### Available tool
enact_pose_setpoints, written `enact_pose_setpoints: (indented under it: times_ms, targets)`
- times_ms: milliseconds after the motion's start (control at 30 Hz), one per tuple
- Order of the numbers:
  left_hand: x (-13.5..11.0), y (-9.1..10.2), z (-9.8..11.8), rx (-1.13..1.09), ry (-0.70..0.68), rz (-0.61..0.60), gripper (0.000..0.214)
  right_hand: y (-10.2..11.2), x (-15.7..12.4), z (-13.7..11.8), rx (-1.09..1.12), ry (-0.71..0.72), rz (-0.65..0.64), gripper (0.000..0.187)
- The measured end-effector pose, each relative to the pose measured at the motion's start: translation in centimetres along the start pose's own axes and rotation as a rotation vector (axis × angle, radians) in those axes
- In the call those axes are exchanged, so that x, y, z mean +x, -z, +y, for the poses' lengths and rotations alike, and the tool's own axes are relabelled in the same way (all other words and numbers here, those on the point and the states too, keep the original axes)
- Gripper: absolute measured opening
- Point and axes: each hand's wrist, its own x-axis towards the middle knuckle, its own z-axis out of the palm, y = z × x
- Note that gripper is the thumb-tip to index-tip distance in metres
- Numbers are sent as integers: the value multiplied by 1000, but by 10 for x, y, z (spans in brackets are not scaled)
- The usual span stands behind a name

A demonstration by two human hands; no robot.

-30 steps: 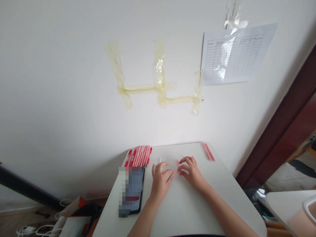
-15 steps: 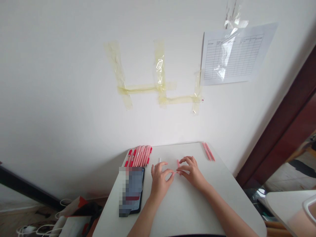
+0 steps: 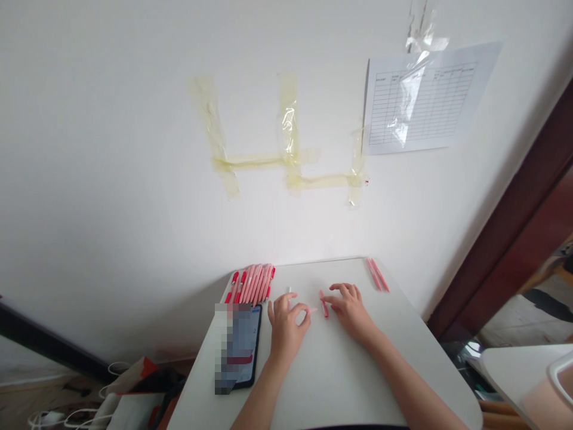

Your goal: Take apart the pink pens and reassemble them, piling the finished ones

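Note:
My left hand [image 3: 286, 319] pinches a small, thin pale-pink piece [image 3: 313, 310] between thumb and index finger, its end pointing right. Beside it, my right hand [image 3: 351, 310] has its fingers spread, with a fingertip at a pink pen barrel [image 3: 324, 310] on the table. Whether that finger presses on the barrel is hard to tell. Behind my left hand's fingers a small white piece [image 3: 289, 289] shows in part.
Several pink and red pens [image 3: 255, 283] lie in a row at the table's back left. A phone [image 3: 244, 352] is in front of them. Two pink pens [image 3: 378, 275] lie at the back right of the white table [image 3: 349, 382]. The wall [image 3: 313, 233] stands behind.
My hands have parted. The small pale-pink piece, between both hands' fingertips before, is now in my left hand, which moved slightly left. The pink barrel is more exposed.

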Motion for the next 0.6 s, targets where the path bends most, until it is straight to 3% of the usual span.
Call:
enact_pose_setpoints:
  times_ms: [267, 600]
  targets:
    - [1, 3, 3, 18, 34, -6, 10, 6, 3, -7, -14, -9, -5, 21]
    - [0, 0, 1, 33, 42, 15, 10, 3, 2, -2, 15, -39, 6, 11]
